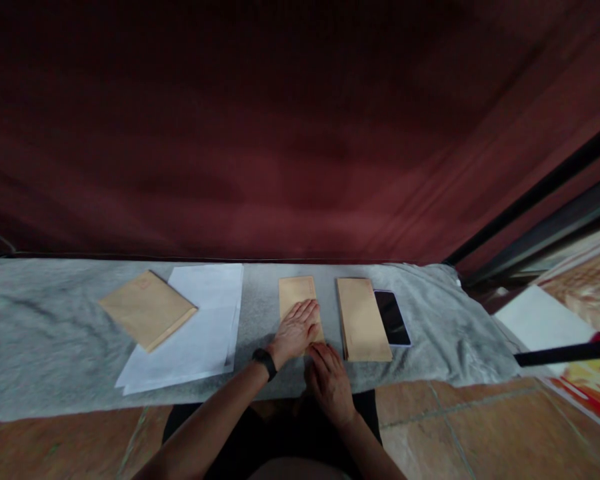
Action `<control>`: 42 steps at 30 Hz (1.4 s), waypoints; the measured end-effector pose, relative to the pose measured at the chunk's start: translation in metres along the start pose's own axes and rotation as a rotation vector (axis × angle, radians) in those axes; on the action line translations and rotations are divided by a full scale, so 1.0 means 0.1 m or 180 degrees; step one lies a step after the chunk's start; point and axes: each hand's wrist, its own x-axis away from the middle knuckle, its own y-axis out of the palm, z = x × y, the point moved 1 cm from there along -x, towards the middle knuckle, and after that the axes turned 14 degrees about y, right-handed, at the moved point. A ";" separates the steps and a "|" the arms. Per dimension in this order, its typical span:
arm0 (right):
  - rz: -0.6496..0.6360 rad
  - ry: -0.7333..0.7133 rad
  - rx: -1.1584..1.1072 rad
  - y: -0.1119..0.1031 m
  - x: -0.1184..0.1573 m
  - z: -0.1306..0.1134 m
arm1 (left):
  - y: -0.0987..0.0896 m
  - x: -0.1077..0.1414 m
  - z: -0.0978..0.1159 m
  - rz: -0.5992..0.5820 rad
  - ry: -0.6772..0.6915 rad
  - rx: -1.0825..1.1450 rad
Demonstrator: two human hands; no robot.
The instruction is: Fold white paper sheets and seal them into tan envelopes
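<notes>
A brown paper envelope (296, 288) lies on the grey cloth in front of me, its near end hidden by my hands. My left hand (296, 328), with a dark band on the wrist, rests flat on its middle with fingers stretched out. At the envelope's near end is my right hand (330, 383), fingers bent and held together over the edge, thumb lower down. Just right of it lies a stack of similar brown envelopes (364, 320), partly over a phone (393, 317) with a dark screen.
White paper sheets (207, 327) lie on the left, with a few tilted brown envelopes (147, 308) overlapping them. Grey cloth (445, 320) covers the long narrow surface. A dark red upright panel (300, 167) stands behind it. Beyond the right end is a white sheet (545, 320).
</notes>
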 end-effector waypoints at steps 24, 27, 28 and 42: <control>0.0159 0.0493 -0.0552 -0.05 0.00 0.03 | -0.03 0.77 0.56 -0.0133 0.0490 -0.0050; -0.0020 0.0309 -0.0318 -0.02 -0.09 0.01 | 0.00 0.86 0.64 -0.0109 0.0394 -0.0037; -0.0094 0.0234 -0.0213 0.00 -0.14 0.00 | 0.01 0.88 0.67 -0.0091 0.0354 -0.0034; -0.0012 0.0555 0.0783 0.41 -0.97 0.12 | 0.13 1.05 0.78 0.0262 0.0031 -0.0414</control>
